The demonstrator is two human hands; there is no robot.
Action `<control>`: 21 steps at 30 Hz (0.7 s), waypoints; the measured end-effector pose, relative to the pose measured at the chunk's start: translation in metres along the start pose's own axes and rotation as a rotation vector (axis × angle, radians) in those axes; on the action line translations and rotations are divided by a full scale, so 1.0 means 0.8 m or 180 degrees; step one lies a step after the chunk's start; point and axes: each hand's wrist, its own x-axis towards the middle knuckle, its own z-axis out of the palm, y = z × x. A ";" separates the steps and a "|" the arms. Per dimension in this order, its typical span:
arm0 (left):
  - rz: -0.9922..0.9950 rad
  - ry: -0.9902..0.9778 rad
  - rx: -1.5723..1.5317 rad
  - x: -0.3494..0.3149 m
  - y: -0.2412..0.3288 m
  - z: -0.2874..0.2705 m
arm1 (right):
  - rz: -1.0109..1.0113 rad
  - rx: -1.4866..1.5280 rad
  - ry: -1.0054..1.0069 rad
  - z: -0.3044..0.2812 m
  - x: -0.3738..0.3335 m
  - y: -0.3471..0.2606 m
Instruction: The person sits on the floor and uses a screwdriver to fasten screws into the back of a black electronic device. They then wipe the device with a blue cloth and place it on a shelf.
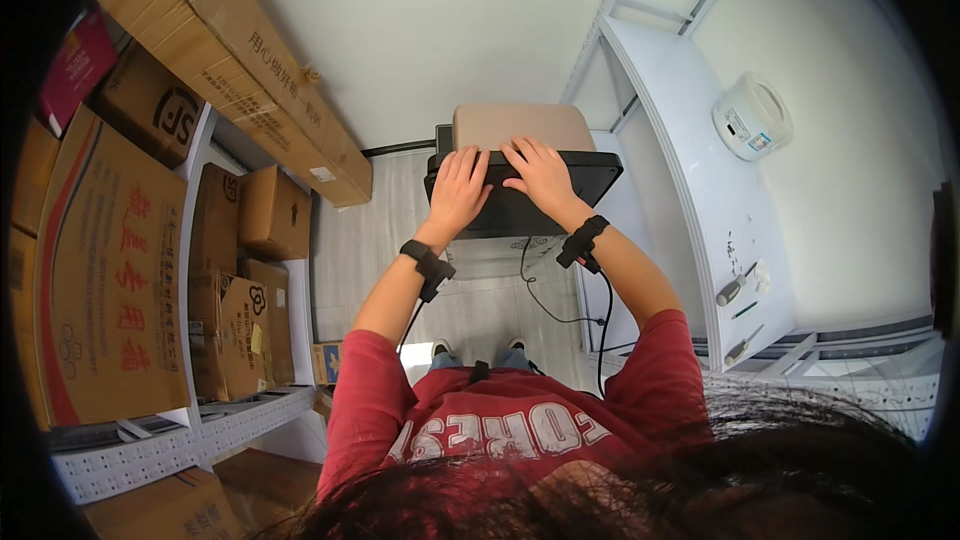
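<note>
A black flat panel with rounded corners stands in front of me, and a beige box-like thing with rounded edges is right behind it. My left hand lies on the panel's upper edge, with its fingers stretched out toward the beige thing. Beside it, my right hand rests on the same edge, fingers spread and thumb apart on the near side. Neither hand is closed around anything that I can see. The panel's far side is hidden. Both wrists wear black straps with cables.
Shelves with several cardboard boxes stand at the left, near a tall carton leaning by the wall. At the right, a white shelf holds a white rice cooker and small tools. A black cable hangs below the panel.
</note>
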 end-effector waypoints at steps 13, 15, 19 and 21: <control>-0.1261 -0.0390 -0.0402 -0.056 -0.055 -0.007 | -0.0056 -0.0146 -0.0292 -0.007 0.002 -0.007; -0.1229 -0.0082 -0.0524 -0.060 -0.056 0.004 | -0.0019 -0.0206 -0.0289 -0.003 0.001 -0.008; -0.1303 -0.0199 -0.0394 -0.069 -0.058 0.012 | -0.0106 -0.0321 -0.0172 0.004 -0.005 -0.005; -0.1309 -0.0211 -0.0366 -0.069 -0.058 0.014 | -0.0133 -0.0353 -0.0121 0.005 -0.005 -0.003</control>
